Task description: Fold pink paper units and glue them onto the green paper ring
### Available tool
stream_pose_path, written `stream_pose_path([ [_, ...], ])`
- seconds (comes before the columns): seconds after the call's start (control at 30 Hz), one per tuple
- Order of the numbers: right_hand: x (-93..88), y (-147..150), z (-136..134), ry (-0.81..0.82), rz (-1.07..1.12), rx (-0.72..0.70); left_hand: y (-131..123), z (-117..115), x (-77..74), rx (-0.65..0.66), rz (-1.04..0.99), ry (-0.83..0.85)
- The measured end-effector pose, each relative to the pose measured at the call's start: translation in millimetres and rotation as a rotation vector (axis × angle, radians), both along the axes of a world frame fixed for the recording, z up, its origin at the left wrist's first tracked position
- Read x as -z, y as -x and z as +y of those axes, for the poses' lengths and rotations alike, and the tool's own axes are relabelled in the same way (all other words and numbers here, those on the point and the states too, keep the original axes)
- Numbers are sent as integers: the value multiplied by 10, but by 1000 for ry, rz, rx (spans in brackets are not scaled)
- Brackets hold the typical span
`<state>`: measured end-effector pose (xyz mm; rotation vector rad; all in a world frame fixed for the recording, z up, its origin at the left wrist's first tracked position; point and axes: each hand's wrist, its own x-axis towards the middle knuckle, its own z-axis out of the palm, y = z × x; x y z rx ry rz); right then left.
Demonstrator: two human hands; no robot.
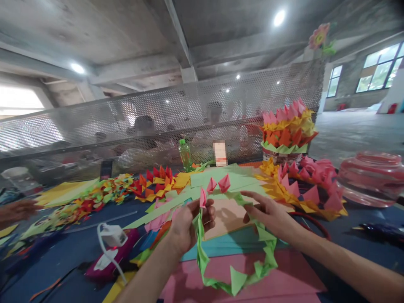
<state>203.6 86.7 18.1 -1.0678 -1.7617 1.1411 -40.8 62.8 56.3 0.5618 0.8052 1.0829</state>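
Observation:
A ring-shaped paper garland [238, 280] with pointed green folds hangs in a loop between my two hands. Its far side carries a few folded pink paper petals [224, 183]. My left hand [189, 223] is closed on the left side of the loop, right by a pink petal [203, 198]. On the opposite side, my right hand [268, 212] holds the green band between thumb and fingers, with the index finger stretched along it. Below the loop lie stacked paper sheets in orange, blue [221, 244] and pink [186, 280].
At left are a purple power strip [109, 256] with a white charger [112, 235] and a co-worker's hand [19, 212]. Paper petal rings [311, 195], a decorated basket [284, 158] and a clear jar [370, 179] stand right. A green bottle [185, 155] stands before a perforated metal screen [189, 109].

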Motion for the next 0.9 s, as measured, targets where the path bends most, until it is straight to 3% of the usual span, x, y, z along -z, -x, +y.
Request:
stream_pose_path([
  [0.27, 54, -138, 156, 26, -119, 204, -1, -31, -20, 62, 175, 7],
  [0.5, 3, -205, 215, 30, -155, 284, 18, -105, -15, 86, 313, -129],
  [0.9, -31, -107, 96, 83, -105, 188, 24, 10, 23, -7, 380, -84],
])
